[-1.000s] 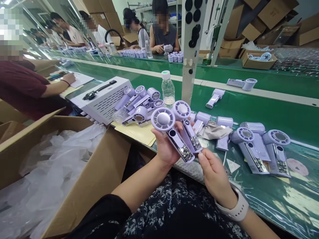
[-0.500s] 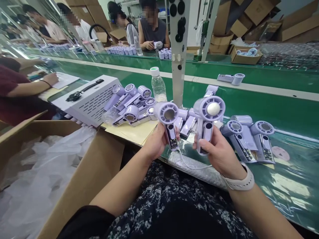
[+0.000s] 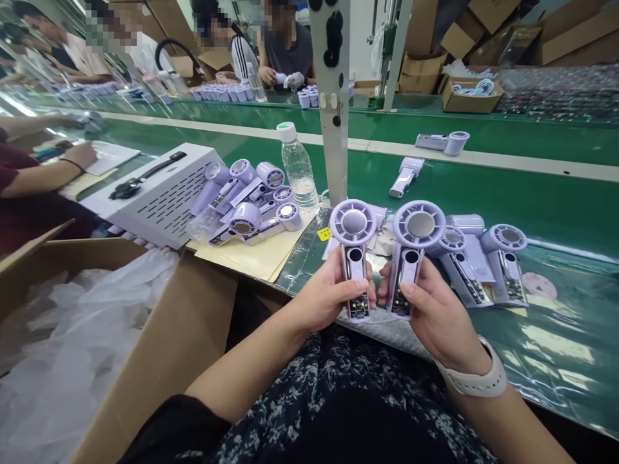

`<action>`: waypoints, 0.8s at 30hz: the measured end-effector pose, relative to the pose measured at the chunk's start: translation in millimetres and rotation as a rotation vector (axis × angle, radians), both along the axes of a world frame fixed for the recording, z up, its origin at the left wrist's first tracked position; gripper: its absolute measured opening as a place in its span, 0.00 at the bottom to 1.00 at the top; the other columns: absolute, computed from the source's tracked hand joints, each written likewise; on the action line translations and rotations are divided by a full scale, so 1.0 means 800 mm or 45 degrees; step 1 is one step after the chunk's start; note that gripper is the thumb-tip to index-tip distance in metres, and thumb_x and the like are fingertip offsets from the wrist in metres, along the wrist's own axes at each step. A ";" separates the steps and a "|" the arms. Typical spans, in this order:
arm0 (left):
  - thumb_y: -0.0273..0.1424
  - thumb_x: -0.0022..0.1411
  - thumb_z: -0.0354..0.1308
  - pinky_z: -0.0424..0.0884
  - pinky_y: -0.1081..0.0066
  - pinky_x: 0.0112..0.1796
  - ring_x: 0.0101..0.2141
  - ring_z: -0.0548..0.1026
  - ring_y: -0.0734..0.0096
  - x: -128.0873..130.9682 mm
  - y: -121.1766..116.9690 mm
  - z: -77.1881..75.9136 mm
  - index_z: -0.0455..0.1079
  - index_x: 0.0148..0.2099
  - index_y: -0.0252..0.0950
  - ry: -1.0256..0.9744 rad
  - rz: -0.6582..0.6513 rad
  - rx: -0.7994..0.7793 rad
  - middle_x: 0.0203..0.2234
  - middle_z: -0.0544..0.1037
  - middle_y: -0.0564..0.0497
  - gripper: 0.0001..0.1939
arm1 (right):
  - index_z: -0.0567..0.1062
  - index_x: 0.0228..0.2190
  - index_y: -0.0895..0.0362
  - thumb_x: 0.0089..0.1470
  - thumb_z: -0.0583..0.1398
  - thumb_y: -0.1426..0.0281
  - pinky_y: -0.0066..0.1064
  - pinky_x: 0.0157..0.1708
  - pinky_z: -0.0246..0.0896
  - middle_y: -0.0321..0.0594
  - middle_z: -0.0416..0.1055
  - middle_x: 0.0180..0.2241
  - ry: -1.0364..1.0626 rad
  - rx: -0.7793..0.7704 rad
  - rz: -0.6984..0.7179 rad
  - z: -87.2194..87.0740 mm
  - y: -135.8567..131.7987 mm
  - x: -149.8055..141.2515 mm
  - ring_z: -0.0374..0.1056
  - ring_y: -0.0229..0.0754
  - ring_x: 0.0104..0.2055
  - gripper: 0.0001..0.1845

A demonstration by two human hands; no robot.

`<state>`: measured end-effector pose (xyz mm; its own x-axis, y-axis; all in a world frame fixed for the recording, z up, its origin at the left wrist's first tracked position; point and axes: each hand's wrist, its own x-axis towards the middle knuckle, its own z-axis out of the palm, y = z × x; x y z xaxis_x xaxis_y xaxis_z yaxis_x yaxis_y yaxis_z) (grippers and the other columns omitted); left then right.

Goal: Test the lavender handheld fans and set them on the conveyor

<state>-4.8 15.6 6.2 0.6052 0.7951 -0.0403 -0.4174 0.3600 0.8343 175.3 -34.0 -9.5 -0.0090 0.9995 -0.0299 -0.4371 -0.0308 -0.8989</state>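
Note:
My left hand (image 3: 333, 290) is wrapped round the handle of a purple handheld fan (image 3: 353, 222), thumb across its front. A second purple handheld fan (image 3: 420, 225) stands upright beside it, gripped by my right hand (image 3: 432, 299). Both fans face me; their handle fronts are uncovered and show circuit boards. Just right of my right hand, several more fans (image 3: 505, 238) lie on the bench with boards exposed. Behind the two held fans, other purple parts are partly hidden. To the left, a pile of fans (image 3: 244, 219) rests on yellow paper (image 3: 271, 254).
A water bottle (image 3: 297, 164) stands by a white post (image 3: 333, 148). At left are a grey vented box (image 3: 164, 193) and a carton (image 3: 193, 322) holding plastic bags. Fan pieces (image 3: 406, 175) lie on the green belt (image 3: 377, 183). Co-workers sit across and at left.
Both fans have turned to face me more squarely and come closer together. My left hand has moved right and slightly down. The view has shifted a little.

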 end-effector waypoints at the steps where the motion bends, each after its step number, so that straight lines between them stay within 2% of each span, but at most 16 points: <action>1: 0.34 0.56 0.70 0.75 0.69 0.32 0.30 0.76 0.72 0.000 0.000 -0.001 0.63 0.50 0.37 -0.007 -0.001 -0.032 0.35 0.73 0.53 0.24 | 0.73 0.48 0.50 0.58 0.67 0.62 0.44 0.39 0.75 0.42 0.74 0.44 0.020 -0.021 0.013 -0.001 0.000 -0.001 0.73 0.46 0.39 0.17; 4: 0.35 0.55 0.71 0.76 0.68 0.32 0.32 0.76 0.71 -0.001 0.001 -0.005 0.63 0.52 0.38 -0.042 0.006 -0.099 0.38 0.72 0.53 0.28 | 0.73 0.47 0.50 0.59 0.66 0.61 0.45 0.39 0.75 0.43 0.73 0.45 0.070 -0.047 0.044 -0.001 0.000 -0.001 0.73 0.47 0.39 0.16; 9: 0.32 0.55 0.70 0.74 0.70 0.30 0.29 0.75 0.73 -0.002 0.000 -0.005 0.62 0.53 0.38 -0.046 0.010 -0.032 0.36 0.71 0.55 0.27 | 0.74 0.44 0.51 0.60 0.66 0.62 0.39 0.33 0.73 0.40 0.74 0.41 0.097 -0.046 0.087 0.002 -0.002 0.001 0.71 0.42 0.33 0.12; 13: 0.32 0.54 0.70 0.74 0.69 0.30 0.29 0.75 0.73 -0.001 -0.001 -0.003 0.62 0.53 0.38 -0.054 0.023 -0.005 0.36 0.71 0.55 0.28 | 0.75 0.44 0.51 0.59 0.67 0.61 0.35 0.31 0.71 0.40 0.74 0.40 0.102 -0.030 0.124 0.003 -0.003 0.001 0.71 0.41 0.33 0.13; 20: 0.35 0.58 0.66 0.73 0.71 0.27 0.26 0.74 0.75 0.004 0.004 -0.017 0.61 0.49 0.38 -0.012 0.154 -0.061 0.33 0.71 0.56 0.21 | 0.75 0.40 0.53 0.61 0.64 0.59 0.31 0.26 0.67 0.39 0.73 0.37 0.027 -0.035 0.014 -0.005 -0.005 -0.003 0.70 0.37 0.28 0.11; 24: 0.38 0.59 0.67 0.74 0.72 0.27 0.26 0.74 0.74 -0.003 0.002 -0.021 0.62 0.48 0.38 -0.008 0.037 0.052 0.32 0.71 0.55 0.21 | 0.74 0.42 0.52 0.62 0.64 0.58 0.32 0.28 0.68 0.38 0.73 0.38 -0.007 -0.004 0.097 -0.007 -0.009 0.000 0.70 0.38 0.29 0.12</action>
